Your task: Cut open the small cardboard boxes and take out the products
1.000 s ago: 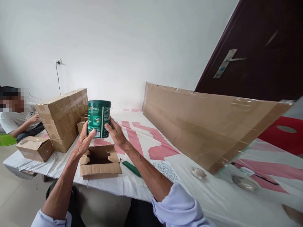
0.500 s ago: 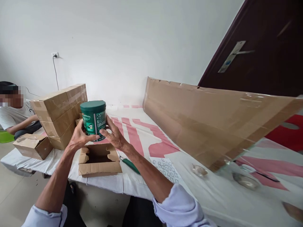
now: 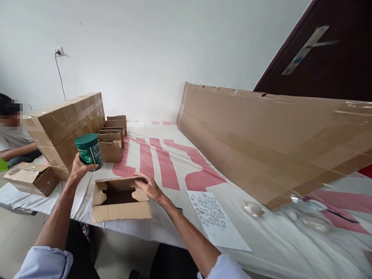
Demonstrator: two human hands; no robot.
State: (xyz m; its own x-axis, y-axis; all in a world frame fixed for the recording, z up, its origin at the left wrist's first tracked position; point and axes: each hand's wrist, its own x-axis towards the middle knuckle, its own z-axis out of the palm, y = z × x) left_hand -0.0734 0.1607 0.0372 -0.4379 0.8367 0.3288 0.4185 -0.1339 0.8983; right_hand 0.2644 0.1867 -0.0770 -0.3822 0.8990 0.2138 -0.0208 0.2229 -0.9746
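Note:
My left hand [image 3: 78,169] is closed round a green canister [image 3: 90,153] with a lid and printed label, held upright above the table to the left. Below and to its right stands an open cardboard box [image 3: 122,212], its front flap folded outward and its inside dark. My right hand [image 3: 148,187] grips the box's back right edge, the fingertips on the upright back flap. The bottom of the canister is partly hidden by my left hand.
Taped boxes [image 3: 61,124] are stacked at the left, with several open boxes [image 3: 112,150] behind the canister. A marked paper sheet [image 3: 215,217] lies right of my arm. A large cardboard sheet [image 3: 247,135] leans at the right. A person [image 3: 14,139] sits at far left.
My right hand has let go of the canister and moved down to the open box's edge. My left hand has carried the canister to the left. The view has shifted slightly.

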